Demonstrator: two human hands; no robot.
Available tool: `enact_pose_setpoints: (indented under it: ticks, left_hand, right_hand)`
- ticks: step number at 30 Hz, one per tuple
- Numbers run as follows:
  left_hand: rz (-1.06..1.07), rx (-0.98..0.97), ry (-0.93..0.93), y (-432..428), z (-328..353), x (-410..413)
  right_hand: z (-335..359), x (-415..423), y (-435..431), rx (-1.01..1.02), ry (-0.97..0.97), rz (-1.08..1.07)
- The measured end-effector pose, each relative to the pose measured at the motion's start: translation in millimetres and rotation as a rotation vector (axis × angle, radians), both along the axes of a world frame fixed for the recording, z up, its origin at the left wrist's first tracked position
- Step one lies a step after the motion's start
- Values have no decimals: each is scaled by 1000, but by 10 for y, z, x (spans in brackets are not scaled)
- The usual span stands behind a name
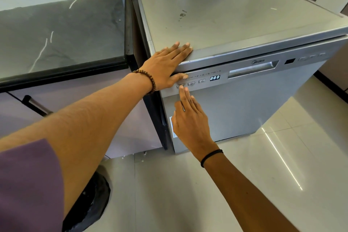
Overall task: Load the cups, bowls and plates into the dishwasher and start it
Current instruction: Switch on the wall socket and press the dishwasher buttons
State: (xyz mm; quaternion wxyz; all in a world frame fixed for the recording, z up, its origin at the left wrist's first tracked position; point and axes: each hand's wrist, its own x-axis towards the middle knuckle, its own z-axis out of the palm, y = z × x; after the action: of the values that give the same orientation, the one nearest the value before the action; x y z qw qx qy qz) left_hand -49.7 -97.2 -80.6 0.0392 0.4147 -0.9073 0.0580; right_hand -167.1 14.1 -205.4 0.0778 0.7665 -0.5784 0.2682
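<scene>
One of the right hand's straight fingers touches the leftmost button, next to the P button; the display reads 8:88. Holding nothing, the left hand lies flat on the front corner of the shut Midea dishwasher, which stands beside the desk.

Dishwasher, perhaps bag, on floor
</scene>
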Motion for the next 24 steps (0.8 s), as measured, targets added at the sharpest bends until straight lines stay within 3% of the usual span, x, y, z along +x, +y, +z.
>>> enact_pose_setpoints:
  ticks: [16,24]
  left_hand:
    - [60,49,-27,59,18,-36]
    - [126,221,71,403,239,-131]
  right_hand:
    - [390,-167,-70,-12,-55,83]
    - [888,-363,106,115,-15,149]
